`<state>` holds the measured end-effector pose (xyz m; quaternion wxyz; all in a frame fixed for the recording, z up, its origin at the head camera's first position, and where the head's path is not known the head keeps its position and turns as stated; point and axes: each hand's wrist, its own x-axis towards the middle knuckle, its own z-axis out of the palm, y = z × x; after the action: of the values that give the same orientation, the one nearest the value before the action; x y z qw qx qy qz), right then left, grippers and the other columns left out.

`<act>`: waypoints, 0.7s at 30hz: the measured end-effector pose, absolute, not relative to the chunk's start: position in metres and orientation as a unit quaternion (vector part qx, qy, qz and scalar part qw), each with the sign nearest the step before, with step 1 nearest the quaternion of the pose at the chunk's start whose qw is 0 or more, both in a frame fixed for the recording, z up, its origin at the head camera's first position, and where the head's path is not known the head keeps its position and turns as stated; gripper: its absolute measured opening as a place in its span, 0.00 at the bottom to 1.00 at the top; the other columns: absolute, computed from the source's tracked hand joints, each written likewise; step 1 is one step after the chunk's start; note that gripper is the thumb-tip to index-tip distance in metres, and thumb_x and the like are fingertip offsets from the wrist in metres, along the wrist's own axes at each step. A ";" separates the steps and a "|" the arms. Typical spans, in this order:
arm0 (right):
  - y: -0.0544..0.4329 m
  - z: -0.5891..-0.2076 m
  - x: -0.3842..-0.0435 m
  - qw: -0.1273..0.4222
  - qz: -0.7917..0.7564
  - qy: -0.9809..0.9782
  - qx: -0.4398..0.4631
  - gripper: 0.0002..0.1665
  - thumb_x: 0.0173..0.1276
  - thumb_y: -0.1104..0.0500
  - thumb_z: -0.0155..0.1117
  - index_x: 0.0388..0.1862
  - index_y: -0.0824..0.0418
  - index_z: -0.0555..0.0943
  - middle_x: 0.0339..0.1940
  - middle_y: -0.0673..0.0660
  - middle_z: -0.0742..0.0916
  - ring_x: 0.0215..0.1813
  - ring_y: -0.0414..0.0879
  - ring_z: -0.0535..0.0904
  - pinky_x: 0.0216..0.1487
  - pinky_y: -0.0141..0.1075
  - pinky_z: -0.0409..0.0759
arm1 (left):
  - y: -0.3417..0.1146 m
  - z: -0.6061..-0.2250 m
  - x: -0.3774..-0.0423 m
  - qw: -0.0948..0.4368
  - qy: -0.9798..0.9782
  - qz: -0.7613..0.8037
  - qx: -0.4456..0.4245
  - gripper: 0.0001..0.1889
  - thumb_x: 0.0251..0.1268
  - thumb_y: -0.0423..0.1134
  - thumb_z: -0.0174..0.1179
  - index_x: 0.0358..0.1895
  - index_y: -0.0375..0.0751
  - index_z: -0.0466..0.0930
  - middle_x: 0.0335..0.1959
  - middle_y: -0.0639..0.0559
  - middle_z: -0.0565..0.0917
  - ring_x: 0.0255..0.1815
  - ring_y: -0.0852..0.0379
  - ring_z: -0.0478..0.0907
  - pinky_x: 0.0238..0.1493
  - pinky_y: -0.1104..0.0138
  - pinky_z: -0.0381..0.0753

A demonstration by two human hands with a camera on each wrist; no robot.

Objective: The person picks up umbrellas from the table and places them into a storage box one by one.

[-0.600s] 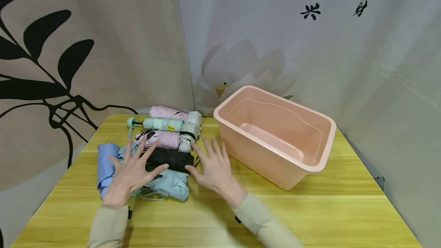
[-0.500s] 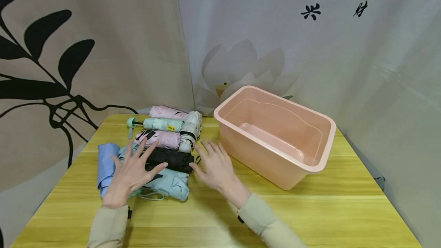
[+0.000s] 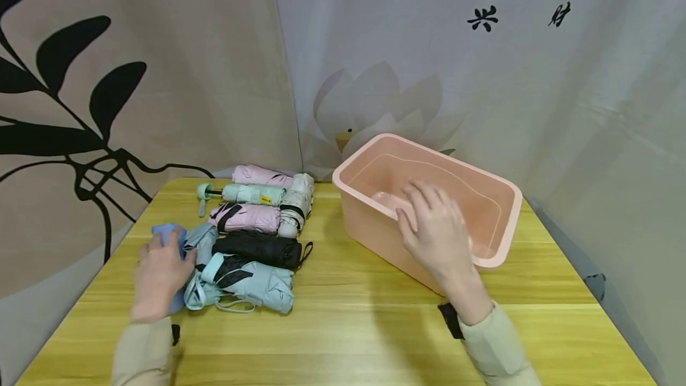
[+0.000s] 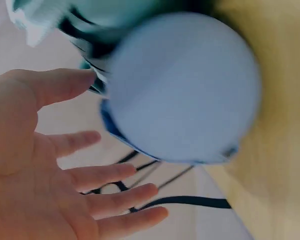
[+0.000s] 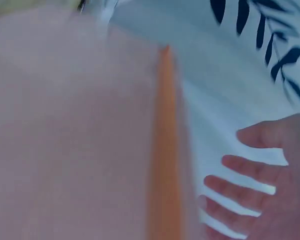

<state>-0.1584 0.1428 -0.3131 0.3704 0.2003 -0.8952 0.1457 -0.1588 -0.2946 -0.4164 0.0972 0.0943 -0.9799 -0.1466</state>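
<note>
Folded umbrellas lie grouped on the left of the table. My left hand is over the blue umbrella at the group's left end, hiding its middle in the head view. In the left wrist view its thumb and fingers are spread just short of that umbrella's round end. Beside it lie light blue umbrellas and a black one. My right hand holds nothing and hovers over the near rim of the pink plastic bin, its fingers loosely bent; the right wrist view shows them apart beside the rim.
Behind the black umbrella lie a pink umbrella, a mint green one, a white one standing crosswise to them, and another pink one. A printed curtain hangs behind the wooden table.
My left hand has moved left from above the middle of the umbrellas to the blue one. My right hand has moved right, from beside the black umbrella to the bin's near rim.
</note>
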 end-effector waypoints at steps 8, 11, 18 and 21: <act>0.230 -0.315 -0.161 0.268 0.183 -0.945 -0.025 0.28 0.62 0.57 0.60 0.58 0.70 0.73 0.61 0.73 0.74 0.61 0.73 0.66 0.56 0.65 0.64 | -0.322 -0.424 -0.155 -0.038 -0.971 -0.157 0.177 0.43 0.69 0.52 0.44 0.72 0.23 0.36 0.58 0.12 0.59 0.51 0.16 0.65 0.40 0.35 0.72; 0.253 -0.320 -0.163 0.215 0.180 -0.955 -0.097 0.34 0.63 0.53 0.58 0.63 0.72 0.69 0.62 0.76 0.72 0.60 0.77 0.64 0.53 0.68 0.63 | -0.324 -0.424 -0.156 -0.058 -0.968 -0.162 0.183 0.43 0.70 0.54 0.42 0.72 0.24 0.34 0.58 0.12 0.60 0.51 0.16 0.67 0.40 0.36 0.72; 0.277 -0.329 -0.167 0.152 0.176 -0.959 -0.163 0.31 0.63 0.46 0.56 0.45 0.75 0.75 0.41 0.75 0.80 0.44 0.73 0.74 0.32 0.58 0.70 | -0.326 -0.427 -0.162 -0.063 -0.964 -0.173 0.193 0.42 0.70 0.53 0.39 0.72 0.25 0.34 0.58 0.11 0.61 0.51 0.17 0.67 0.40 0.36 0.71; 0.282 -0.330 -0.168 0.138 0.175 -0.961 -0.164 0.27 0.62 0.46 0.56 0.38 0.73 0.75 0.32 0.71 0.80 0.36 0.70 0.77 0.23 0.49 0.68 | -0.327 -0.430 -0.164 -0.057 -0.962 -0.180 0.197 0.42 0.69 0.54 0.40 0.72 0.26 0.35 0.57 0.10 0.61 0.51 0.16 0.67 0.40 0.35 0.70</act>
<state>-0.1676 0.2818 -0.3299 0.1383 -0.1645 -0.9608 0.1754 -0.1640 -0.3270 -0.4298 -0.0571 0.1975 -0.9620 -0.1795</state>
